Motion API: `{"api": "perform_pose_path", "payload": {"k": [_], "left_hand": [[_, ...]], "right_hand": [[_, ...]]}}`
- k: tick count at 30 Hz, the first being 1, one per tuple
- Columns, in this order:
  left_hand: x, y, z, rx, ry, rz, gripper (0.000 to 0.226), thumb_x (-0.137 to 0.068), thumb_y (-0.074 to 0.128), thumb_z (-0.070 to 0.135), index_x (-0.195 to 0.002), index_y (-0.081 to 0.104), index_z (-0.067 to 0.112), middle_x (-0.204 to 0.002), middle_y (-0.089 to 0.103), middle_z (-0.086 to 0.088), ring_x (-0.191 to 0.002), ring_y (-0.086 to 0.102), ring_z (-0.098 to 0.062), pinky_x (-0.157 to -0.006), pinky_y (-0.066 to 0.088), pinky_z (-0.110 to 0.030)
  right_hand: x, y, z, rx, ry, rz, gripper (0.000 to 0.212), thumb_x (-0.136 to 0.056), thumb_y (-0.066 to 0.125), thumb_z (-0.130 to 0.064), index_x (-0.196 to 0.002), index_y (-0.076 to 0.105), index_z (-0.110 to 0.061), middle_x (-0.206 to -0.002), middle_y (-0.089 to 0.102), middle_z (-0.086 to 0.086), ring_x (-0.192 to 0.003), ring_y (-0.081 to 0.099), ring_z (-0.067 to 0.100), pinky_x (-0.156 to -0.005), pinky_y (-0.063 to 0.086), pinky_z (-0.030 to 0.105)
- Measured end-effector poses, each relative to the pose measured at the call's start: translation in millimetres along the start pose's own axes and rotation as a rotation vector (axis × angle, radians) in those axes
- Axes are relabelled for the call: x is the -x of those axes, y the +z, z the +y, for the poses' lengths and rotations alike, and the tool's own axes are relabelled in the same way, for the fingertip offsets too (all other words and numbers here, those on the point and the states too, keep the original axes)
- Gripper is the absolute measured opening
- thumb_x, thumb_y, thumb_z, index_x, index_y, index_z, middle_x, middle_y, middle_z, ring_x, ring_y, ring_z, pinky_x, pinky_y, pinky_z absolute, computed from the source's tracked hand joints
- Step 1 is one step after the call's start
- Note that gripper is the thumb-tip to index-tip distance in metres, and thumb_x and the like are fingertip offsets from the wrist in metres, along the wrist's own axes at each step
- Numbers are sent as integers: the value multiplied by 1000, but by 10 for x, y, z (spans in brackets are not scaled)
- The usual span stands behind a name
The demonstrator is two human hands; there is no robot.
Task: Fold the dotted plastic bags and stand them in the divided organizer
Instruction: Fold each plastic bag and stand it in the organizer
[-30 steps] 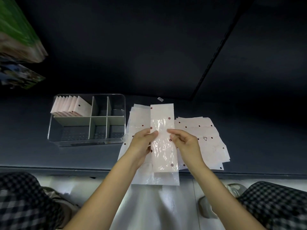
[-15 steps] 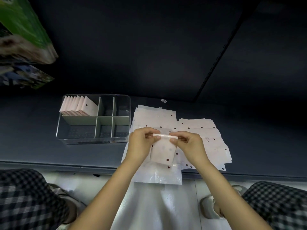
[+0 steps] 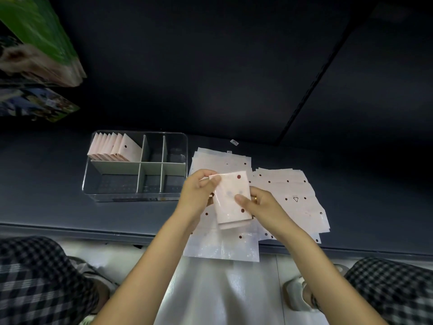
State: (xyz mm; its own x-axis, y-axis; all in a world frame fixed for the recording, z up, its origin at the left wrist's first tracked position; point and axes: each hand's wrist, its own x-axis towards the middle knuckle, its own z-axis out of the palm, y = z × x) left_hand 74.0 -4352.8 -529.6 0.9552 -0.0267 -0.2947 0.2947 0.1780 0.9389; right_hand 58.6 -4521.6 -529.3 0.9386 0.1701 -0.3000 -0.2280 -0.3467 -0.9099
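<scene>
A folded dotted plastic bag (image 3: pixel 230 202) is held just above the pile of flat bags (image 3: pixel 288 191). My left hand (image 3: pixel 199 191) pinches its upper left corner. My right hand (image 3: pixel 260 205) grips its right side, thumb on top. The clear divided organizer (image 3: pixel 117 198) stands to the left on the dark shelf. Its back left compartment holds several folded bags (image 3: pixel 114 146) standing upright. The other compartments look empty.
Flat bags overhang the shelf's front edge (image 3: pixel 70 227). Colourful packages (image 3: pixel 37 43) hang at the upper left. A small label (image 3: pixel 234 142) lies behind the pile. My knees in checked trousers (image 3: pixel 35 277) and a shoe (image 3: pixel 302 294) are below.
The long strip of bag was folded in half, then folded again into a compact rectangle. Both hands stayed over the pile and shifted their grip on it.
</scene>
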Motion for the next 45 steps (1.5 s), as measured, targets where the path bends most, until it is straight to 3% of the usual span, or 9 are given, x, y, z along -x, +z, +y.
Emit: {"api": "perform_pose_path", "payload": {"k": [6,15,19,24,28,34,38,43,45], "left_hand": [[24,-86,-16,99,-215,-56,21,-90,62,26,-108,62,15,-96,72,-4,-80,70,-15,-60,54,-23],[5,-183,-102,80,-232,-104,6,-87,65,10,-85,69,5,-79,74,-4,-67,70,-11,-59,54,-20],[2,-210,-79,77,-216,-68,11,-86,67,11,-97,67,11,-84,73,-5,-68,70,-12,-58,54,-21],[12,-266,-63,128,-215,-161,45,-87,66,15,-122,46,36,-99,72,-4,-79,71,-16,-61,56,-27],[37,-305,-82,95,-197,-340,62,-74,68,48,-130,43,39,-104,71,9,-91,70,-15,-70,56,-29],[-70,-474,-302,154,-185,-473,97,-74,71,-7,-145,24,40,-137,49,2,-115,60,-20,-86,53,-29],[-118,-552,-549,157,-250,-614,94,-76,66,-15,-142,30,40,-139,46,2,-121,55,-23,-89,51,-33],[-262,-307,-870,-143,-250,-217,41,-86,58,-6,-118,58,20,-121,58,-18,-100,62,-26,-92,50,-41],[-354,-225,-963,-155,-247,-57,22,-92,57,7,-114,60,8,-103,66,-19,-80,65,-22,-76,56,-39]], "right_hand": [[-39,48,-10,-195,44,137,12,-90,61,-20,-89,68,-11,-74,61,6,-71,51,24,-69,44,40],[-52,86,-23,-225,36,102,11,-88,63,-12,-93,70,-18,-74,69,2,-73,57,23,-70,46,38],[-78,69,-19,-225,19,90,52,-83,70,-22,-127,47,-38,-97,71,-6,-80,69,13,-68,54,27],[-52,-20,-10,-42,-66,-155,98,-65,85,-24,-132,26,-64,-132,38,-36,-110,56,-3,-86,49,17],[-55,13,39,-58,-33,-117,93,-67,82,-3,-135,38,-48,-137,48,-11,-117,54,11,-101,46,33],[-49,51,174,-137,20,-142,96,-67,79,4,-135,34,-47,-134,50,-9,-118,53,6,-92,48,21],[6,62,406,-135,135,-171,110,-68,78,6,-146,19,-43,-135,49,-7,-114,57,7,-87,50,21],[8,214,737,-44,215,-166,117,-67,80,3,-144,7,-47,-136,46,-4,-119,52,12,-100,46,29],[-31,270,838,-23,242,-125,120,-67,82,-2,-144,2,-47,-128,47,-8,-115,51,9,-93,46,22]]}}
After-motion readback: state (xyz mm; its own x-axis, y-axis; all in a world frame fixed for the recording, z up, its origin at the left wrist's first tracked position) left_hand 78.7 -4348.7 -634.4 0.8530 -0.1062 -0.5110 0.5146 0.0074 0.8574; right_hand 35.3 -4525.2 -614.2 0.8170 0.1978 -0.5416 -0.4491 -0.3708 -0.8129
